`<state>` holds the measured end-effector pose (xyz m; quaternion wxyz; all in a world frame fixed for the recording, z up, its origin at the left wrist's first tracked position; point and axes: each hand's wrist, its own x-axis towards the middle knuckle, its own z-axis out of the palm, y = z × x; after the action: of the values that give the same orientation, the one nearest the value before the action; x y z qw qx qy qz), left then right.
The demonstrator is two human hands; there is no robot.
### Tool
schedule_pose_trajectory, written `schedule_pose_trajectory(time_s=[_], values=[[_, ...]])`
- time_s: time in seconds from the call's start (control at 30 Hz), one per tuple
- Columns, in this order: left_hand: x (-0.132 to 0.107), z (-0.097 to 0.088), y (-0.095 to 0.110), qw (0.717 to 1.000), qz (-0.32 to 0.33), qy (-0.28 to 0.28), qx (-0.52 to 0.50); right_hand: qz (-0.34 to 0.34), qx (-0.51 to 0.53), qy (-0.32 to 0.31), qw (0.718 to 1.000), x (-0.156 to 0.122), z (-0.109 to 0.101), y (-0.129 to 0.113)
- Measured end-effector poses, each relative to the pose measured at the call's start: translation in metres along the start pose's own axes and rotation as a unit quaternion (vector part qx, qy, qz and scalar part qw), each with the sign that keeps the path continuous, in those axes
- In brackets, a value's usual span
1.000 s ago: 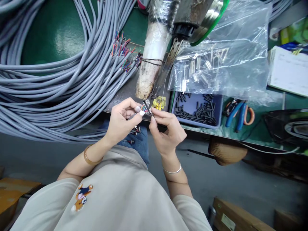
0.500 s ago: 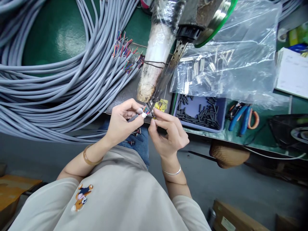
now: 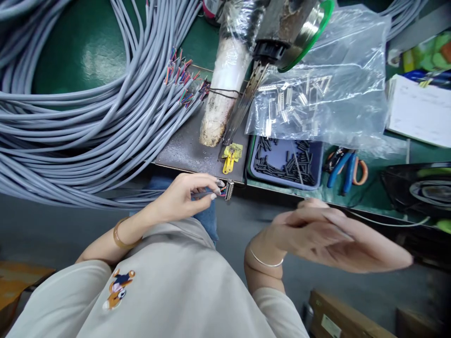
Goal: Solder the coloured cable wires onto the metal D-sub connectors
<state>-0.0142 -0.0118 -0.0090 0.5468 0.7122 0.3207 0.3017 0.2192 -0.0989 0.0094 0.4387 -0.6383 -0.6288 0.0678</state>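
My left hand (image 3: 183, 195) is closed on the end of a grey cable whose coloured wires run into a small connector (image 3: 229, 189), held just in front of the bench edge. My right hand (image 3: 331, 234) is off to the right and low, blurred by motion, its fingers stretched out with nothing seen in them. A yellow clip (image 3: 229, 158) lies on the dark metal plate (image 3: 186, 150) just above the connector. A blue tray (image 3: 317, 162) of several short black sleeves sits to the right of the clip.
A large bundle of grey cables (image 3: 81, 117) with stripped coloured ends fills the left of the green bench. A clear bag of connectors (image 3: 317, 84) lies above the tray. Blue and orange pliers (image 3: 343, 166), a wrapped machine part (image 3: 225, 89) and cardboard boxes (image 3: 345, 319) on the floor surround me.
My right hand has let go of the connector and swung out to the right. My left hand has dropped a little below the bench edge with the cable end and connector.
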Motion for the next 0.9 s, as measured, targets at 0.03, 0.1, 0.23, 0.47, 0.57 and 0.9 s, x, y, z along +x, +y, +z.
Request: schedule_pose_trajectory(time_s=[0.03,0.1,0.23,0.47,0.57,0.9], values=[[-0.005,-0.002,-0.002,0.999,0.028,-0.031,0.029,-0.005,-0.016,0.034,0.999,0.003,-0.005,0.0],[-0.015,-0.004,-0.007,0.992,0.058,-0.08,0.078,-0.008,-0.124,0.167,0.978,0.017,-0.004,0.001],[-0.025,0.0,-0.011,0.984,0.095,-0.082,0.125,0.039,-0.208,-0.027,0.977,0.059,0.016,0.021],[-0.017,0.014,0.01,0.987,0.158,0.021,-0.008,0.095,-0.185,-0.104,0.973,0.099,0.026,0.07],[-0.012,0.016,0.012,0.984,0.006,0.077,-0.164,0.092,-0.173,-0.133,0.972,0.097,0.022,0.07],[-0.006,0.018,-0.006,0.933,-0.12,0.151,-0.304,0.139,-0.127,0.059,0.98,0.055,0.006,0.027]])
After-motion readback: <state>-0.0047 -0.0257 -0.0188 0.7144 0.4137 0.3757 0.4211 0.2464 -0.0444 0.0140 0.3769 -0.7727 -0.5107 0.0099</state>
